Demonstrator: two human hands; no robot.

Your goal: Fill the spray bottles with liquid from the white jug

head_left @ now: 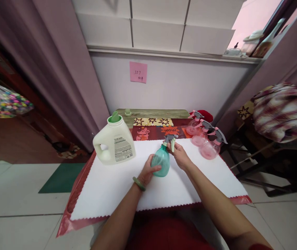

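In the middle of the table a teal spray bottle is held slightly tilted. My left hand is wrapped round its lower body, with the thumb across the front. My right hand has its fingers closed at the bottle's neck, just under the grey and pale green spray head. The spray head sits at the mouth of the bottle; whether it is screwed tight I cannot tell. To the left stands a large cream detergent jug with a green spout in its open mouth.
Several pink spray bottles with grey heads stand along the table's right side. A small green cap lies at the back edge. A white cloth covers the table; a pink note is on the wall behind.
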